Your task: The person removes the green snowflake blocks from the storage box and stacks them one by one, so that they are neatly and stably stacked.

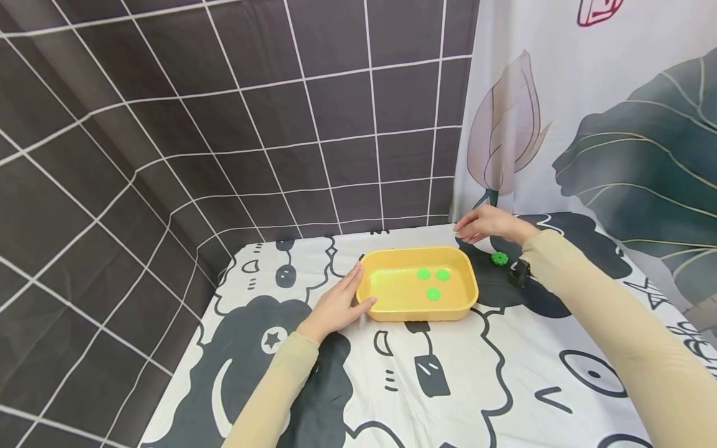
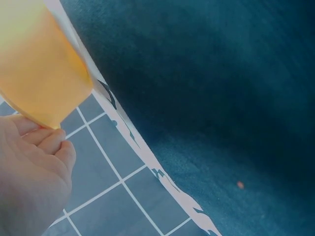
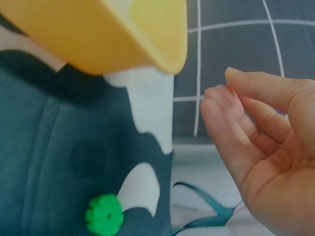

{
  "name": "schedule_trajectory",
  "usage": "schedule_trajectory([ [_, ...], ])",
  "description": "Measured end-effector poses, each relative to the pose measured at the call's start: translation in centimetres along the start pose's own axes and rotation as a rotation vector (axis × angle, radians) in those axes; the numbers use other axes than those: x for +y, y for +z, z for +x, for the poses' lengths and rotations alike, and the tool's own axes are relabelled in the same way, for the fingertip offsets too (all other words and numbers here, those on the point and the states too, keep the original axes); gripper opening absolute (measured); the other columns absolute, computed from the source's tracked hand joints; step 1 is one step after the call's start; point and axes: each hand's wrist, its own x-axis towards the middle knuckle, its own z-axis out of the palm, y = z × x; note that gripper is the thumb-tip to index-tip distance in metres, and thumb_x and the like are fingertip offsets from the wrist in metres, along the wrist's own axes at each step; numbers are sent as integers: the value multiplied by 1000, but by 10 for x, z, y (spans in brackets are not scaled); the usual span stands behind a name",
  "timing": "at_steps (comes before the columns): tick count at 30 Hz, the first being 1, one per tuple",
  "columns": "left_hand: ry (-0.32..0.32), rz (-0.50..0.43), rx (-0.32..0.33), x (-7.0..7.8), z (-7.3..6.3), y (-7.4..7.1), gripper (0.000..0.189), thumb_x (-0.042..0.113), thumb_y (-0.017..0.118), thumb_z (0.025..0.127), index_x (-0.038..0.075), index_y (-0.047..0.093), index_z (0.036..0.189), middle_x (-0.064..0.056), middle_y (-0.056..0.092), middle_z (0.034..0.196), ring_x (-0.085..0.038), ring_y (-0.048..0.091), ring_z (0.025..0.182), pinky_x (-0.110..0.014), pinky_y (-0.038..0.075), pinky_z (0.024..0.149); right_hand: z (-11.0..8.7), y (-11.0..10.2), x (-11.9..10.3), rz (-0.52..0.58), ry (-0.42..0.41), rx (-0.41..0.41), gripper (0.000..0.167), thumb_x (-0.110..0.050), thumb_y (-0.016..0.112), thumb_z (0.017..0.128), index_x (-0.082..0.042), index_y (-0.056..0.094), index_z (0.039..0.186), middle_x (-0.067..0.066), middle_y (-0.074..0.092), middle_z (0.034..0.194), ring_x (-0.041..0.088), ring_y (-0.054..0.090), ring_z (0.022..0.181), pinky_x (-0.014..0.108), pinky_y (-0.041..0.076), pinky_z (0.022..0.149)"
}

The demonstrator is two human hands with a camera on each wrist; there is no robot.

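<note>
A yellow plastic tub (image 1: pixel 417 314) with rounded corners stands on the patterned cloth. My left hand (image 1: pixel 336 306) grips its left end, thumb over the rim and fingers along the outer side; the left wrist view shows the fingertips at the tub's edge (image 2: pixel 59 115). Three green notched discs (image 1: pixel 433 294) lie inside the tub. Beyond its back right corner, my right hand (image 1: pixel 486 223) hovers with loosely bent fingers and nothing between them, also seen in the right wrist view. Another green notched disc (image 1: pixel 500 258) lies on the cloth, below that hand and right of the tub.
A black wrist device (image 1: pixel 520 272) sits on the right cuff. The black-and-white printed cloth (image 1: pixel 392 392) covers the table. Behind it hangs a dark grid-patterned curtain (image 1: pixel 336 155), with a white floral curtain (image 1: pixel 549 155) at the right.
</note>
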Motion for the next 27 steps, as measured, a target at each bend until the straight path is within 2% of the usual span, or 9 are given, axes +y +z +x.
schedule_trajectory([
  [8,11,4,18,-1,0,-2,84,60,48,100,7,24,160,-2,17,167,-21,26,151,-37,27,120,6,10,-28,-38,-30,-69,33,-14,70,95,7,65,119,14,70,105,26,68,90,37,60,83],
  [13,8,3,14,-1,0,-2,84,61,47,100,7,24,160,-2,17,167,-21,25,151,-37,27,120,12,18,-37,-63,-59,-118,33,-11,68,95,9,65,120,18,70,111,27,69,94,42,60,85],
  [16,5,3,8,-1,-1,-2,84,61,47,100,7,23,160,-2,16,167,-21,24,151,-37,26,120,15,23,-39,-101,-69,-149,31,-10,67,94,9,66,119,17,71,110,24,68,93,41,60,84],
  [21,2,4,6,1,-1,-1,84,61,47,100,7,24,160,-2,17,167,-20,25,151,-37,26,120,21,36,-38,-195,-88,-203,26,-7,68,90,5,70,113,8,72,99,18,65,86,37,61,77],
  [27,3,2,4,0,-1,-1,84,61,47,100,7,24,160,-3,18,167,-21,24,151,-37,26,120,25,53,-38,-244,-61,-275,25,-4,69,87,5,70,110,7,71,99,17,67,86,36,61,75],
])
